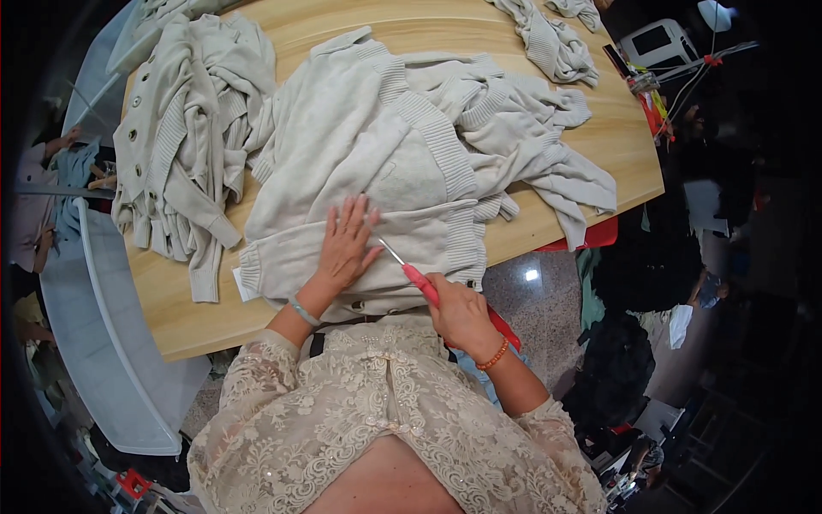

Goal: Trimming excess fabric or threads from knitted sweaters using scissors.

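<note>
The right hand's [462, 317] grip is closed around the pink-handled tool [419, 281], its thin metal shaft slanting up and leftward toward the other hand, an angle that probably lets the tip be aimed without the wrist covering it. Whether that tip touches the cloth, I can't tell. The left hand [345, 248] holds nothing; it lies palm down, fingers spread, on the pale knitted garment [342, 154], likely to keep the loose fabric flat and steady (soft knit would otherwise tend to shift and bunch). The garment itself lies across the near side of the desk [197, 330], its dark buttons close to the wearer's lace top [377, 411], which presumably puts the working area within easy reach. Farther out, similar knits lie crumpled to the left [188, 128] and right [548, 146], perhaps pushed aside so this one can spread out between them.
</note>
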Demonstrator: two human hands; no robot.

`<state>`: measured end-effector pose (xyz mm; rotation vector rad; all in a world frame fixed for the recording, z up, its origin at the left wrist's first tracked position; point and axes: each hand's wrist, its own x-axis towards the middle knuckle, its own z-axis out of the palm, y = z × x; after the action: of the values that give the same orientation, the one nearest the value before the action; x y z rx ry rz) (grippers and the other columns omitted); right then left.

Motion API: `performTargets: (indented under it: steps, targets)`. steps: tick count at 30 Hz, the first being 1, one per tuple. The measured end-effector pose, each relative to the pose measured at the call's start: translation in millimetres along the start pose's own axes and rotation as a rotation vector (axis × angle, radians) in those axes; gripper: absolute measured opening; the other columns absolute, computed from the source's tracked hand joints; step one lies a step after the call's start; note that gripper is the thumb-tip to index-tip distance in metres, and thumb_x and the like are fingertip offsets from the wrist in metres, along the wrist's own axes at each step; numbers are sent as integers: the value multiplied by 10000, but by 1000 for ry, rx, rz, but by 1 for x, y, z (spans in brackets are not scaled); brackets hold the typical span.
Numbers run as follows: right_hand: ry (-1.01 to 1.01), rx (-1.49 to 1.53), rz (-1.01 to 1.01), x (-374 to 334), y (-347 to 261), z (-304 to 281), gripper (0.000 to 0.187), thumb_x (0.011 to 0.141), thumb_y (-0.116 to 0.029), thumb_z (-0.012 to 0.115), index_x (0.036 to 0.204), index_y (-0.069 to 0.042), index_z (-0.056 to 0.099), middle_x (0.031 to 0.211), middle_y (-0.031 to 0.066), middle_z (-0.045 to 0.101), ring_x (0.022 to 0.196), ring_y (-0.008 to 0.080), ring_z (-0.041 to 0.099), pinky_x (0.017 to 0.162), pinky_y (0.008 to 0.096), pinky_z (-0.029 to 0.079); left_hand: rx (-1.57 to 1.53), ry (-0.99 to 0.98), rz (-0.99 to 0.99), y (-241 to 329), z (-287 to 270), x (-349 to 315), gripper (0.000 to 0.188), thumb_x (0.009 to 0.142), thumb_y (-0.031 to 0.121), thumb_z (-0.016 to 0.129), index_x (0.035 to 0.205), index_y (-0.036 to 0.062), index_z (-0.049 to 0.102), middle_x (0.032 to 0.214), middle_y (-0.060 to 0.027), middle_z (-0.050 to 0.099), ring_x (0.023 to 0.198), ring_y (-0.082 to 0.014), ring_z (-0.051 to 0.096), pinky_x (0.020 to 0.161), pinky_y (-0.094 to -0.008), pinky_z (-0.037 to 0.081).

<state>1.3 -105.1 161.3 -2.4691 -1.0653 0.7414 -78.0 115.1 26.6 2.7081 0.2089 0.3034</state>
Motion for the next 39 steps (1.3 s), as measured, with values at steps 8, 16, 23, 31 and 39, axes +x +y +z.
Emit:
performTargets:
  steps: [8,16,23,31,39]
  targets:
    - [41,-187,399,-27,62,-44,208,923,-241,560,1041,-70,544,781,237,653,771,444,641,694,543,489,38,-137,384,44,37,83,630,877,395,587,1385,49,453,1524,-97,335,1456,-274,206,1185,-515,93]
    - [-116,-92,209,-10,63,-79,231,914,-266,584,1010,-58,560,774,212,658,767,436,640,691,523,489,-59,-139,412,48,49,81,480,891,321,580,1276,36,545,1462,-144,408,1437,-292,255,1188,-491,128]
    - [116,205,200,36,95,-87,210,885,-81,581,1088,-28,589,916,204,665,873,406,642,757,446,508,-144,598,-384,-89,-45,129,355,834,160,663,1161,31,615,1125,-173,630,1076,-362,567,977,-440,406]
    - [269,28,55,90,127,-93,165,895,-117,606,1024,-16,620,933,195,664,862,400,647,745,430,508,-277,417,-1103,-258,-32,177,540,764,459,724,1081,23,683,969,-152,708,939,-299,668,858,-410,500]
    - [45,173,302,123,125,-121,216,900,-217,620,874,-3,603,688,219,628,668,440,616,612,501,473,285,430,-1207,-217,-17,229,526,738,323,734,1182,63,623,1223,-159,622,1195,-365,511,1011,-469,374]
